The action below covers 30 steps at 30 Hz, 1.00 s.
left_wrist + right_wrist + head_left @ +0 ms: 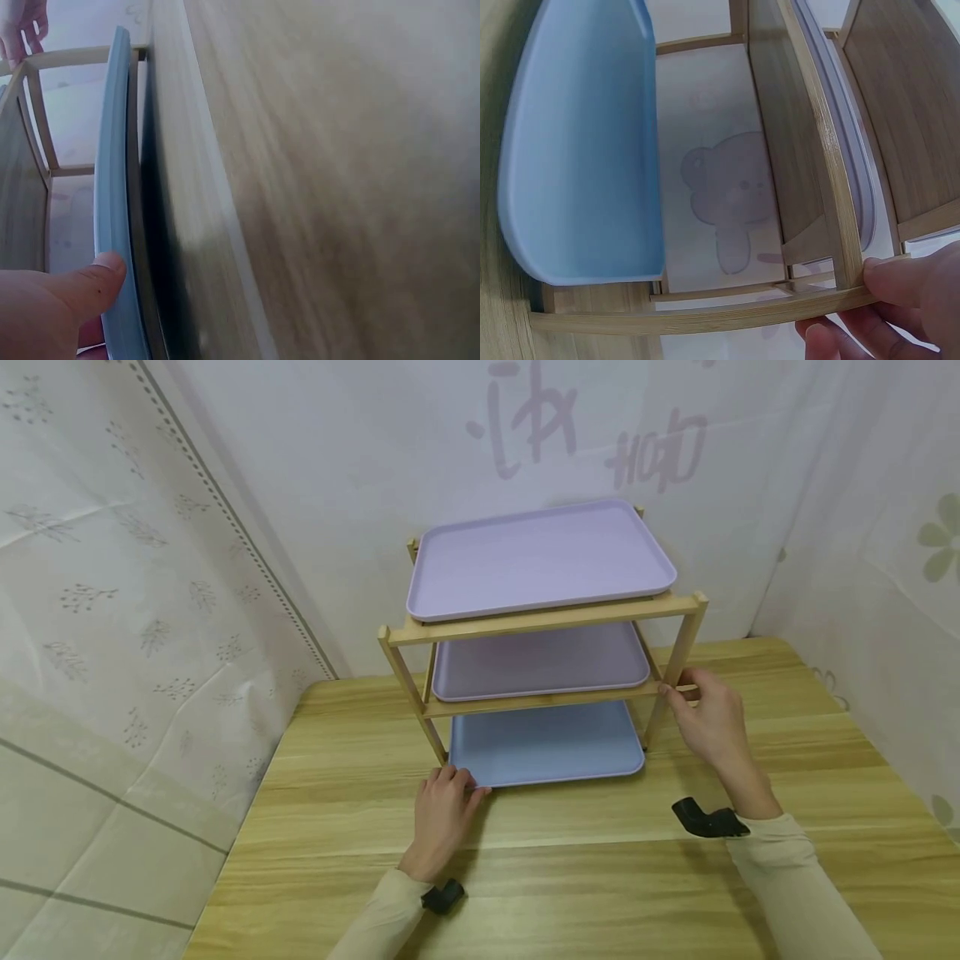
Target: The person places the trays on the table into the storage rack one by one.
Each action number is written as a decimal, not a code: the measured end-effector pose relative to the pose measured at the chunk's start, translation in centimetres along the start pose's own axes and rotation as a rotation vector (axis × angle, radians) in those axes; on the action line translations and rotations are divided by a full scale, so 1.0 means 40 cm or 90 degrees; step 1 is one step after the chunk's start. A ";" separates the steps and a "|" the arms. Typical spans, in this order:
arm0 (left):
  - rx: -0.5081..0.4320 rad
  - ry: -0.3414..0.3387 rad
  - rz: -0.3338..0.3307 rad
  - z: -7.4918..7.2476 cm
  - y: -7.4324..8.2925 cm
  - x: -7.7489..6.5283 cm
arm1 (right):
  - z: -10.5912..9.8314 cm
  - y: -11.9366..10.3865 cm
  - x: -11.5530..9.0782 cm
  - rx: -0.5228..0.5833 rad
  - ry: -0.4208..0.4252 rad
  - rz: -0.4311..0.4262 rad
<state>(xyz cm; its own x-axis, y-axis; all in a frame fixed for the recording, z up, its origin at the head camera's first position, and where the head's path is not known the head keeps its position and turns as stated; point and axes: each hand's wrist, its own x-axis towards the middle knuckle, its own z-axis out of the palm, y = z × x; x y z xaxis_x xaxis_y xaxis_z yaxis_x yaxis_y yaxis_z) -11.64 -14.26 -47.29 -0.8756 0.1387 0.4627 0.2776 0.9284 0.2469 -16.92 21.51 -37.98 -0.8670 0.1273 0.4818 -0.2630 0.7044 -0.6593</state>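
Observation:
A wooden three-tier rack point(540, 621) stands on the table, with a tray on each level. The blue tray point(547, 747) lies at the bottom, its front edge sticking out past the rack's front. At that tray's front left corner is my left hand point(441, 814); in the left wrist view the thumb point(105, 279) lies over the rim, with fingers on the other side. My right hand point(711, 718) pinches the rack's right front post point(727, 316) near the middle shelf. Lilac trays sit on the middle shelf point(540, 664) and the top shelf point(540, 556).
The wood-grain table point(570, 885) extends in front of the rack and to both sides. A pale curtain with faint drawings point(360, 468) hangs close behind, and patterned curtains point(150, 610) border the left and right. Black straps point(708, 820) are on both wrists.

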 end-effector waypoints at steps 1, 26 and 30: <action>0.003 0.002 0.000 0.002 0.000 0.003 | 0.001 0.000 0.000 0.000 0.000 -0.001; 0.040 -0.023 -0.051 0.032 0.003 0.068 | 0.005 0.003 -0.001 0.013 0.016 -0.007; 0.042 -0.042 -0.069 0.037 0.001 0.076 | 0.005 0.005 0.000 0.013 0.014 -0.005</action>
<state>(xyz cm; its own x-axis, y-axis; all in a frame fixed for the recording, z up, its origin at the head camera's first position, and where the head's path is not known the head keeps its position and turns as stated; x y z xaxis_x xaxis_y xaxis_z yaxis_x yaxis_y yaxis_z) -14.85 -13.28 -47.13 -0.9239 0.0565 0.3783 0.1549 0.9596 0.2350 -17.07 21.50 -38.22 -0.8553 0.1374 0.4996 -0.2788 0.6907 -0.6673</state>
